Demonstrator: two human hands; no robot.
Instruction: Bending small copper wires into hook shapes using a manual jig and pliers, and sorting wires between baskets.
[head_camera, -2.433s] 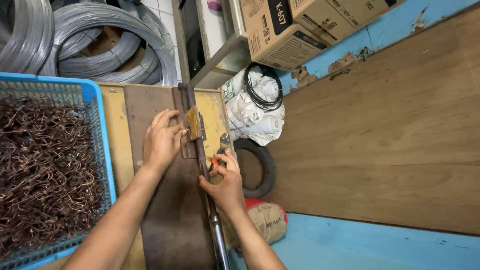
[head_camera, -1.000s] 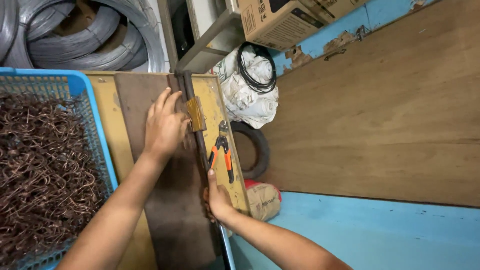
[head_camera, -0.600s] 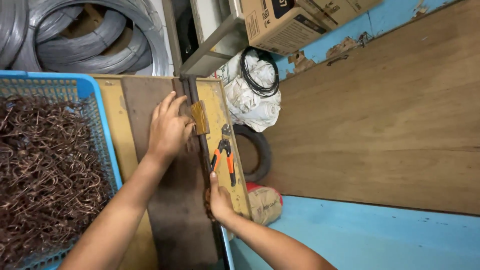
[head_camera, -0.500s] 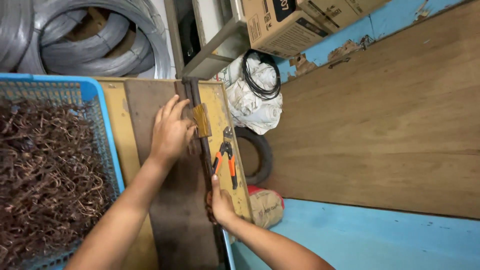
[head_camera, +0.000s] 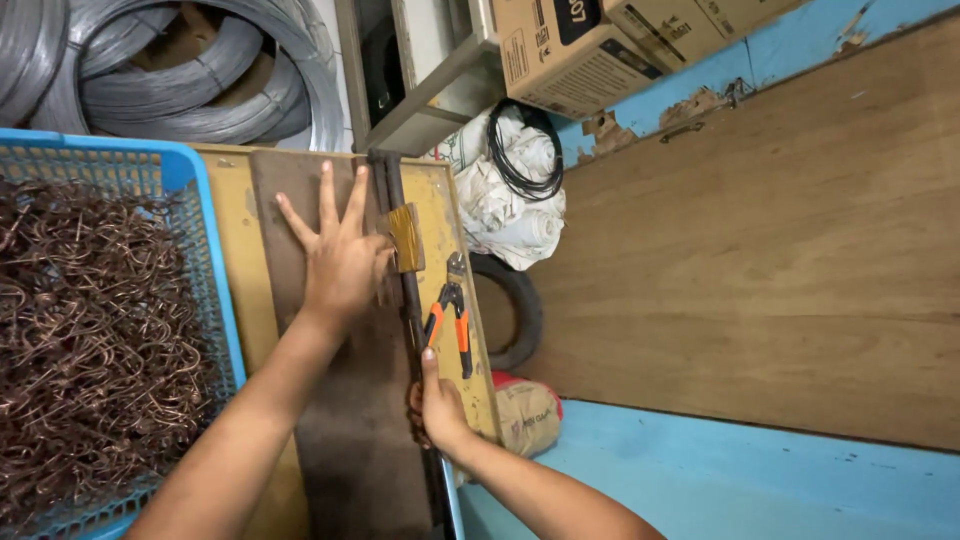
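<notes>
Wooden flooring fills the right of the view, edged by blue painted surface below and a blue wall strip above; at the left stands a yellow desk (head_camera: 445, 215) with a dark board (head_camera: 340, 420) laid along it. On that board the left hand (head_camera: 340, 262) lies flat and open, fingers spread, palm pressing down just beside a dark metal bar (head_camera: 410, 300) that runs the length of the desk; a small brass-coloured plate (head_camera: 406, 237) sits against the bar by the fingertips. The right hand (head_camera: 436, 410) is closed around the lower end of the bar, forefinger stretched along it.

Likely trouble, as I judge it: the left fingers rest so near the bar and plate that a swing of the bar could pinch them; the orange-handled pliers (head_camera: 452, 318), lying loose near the desk's edge just beside the right hand, could be knocked to the floor; the tangled copper-coloured wire pieces in the blue basket (head_camera: 215, 300) could snag a sleeve or forearm.

Counted: two hands; one bar; one brass plate; one pair of pliers; one basket, its wire pieces too many to count; several coils of grey wire (head_camera: 190, 80) at top left; two cardboard boxes (head_camera: 570, 50); one white sack (head_camera: 515, 205); one small black tyre (head_camera: 520, 310).
</notes>
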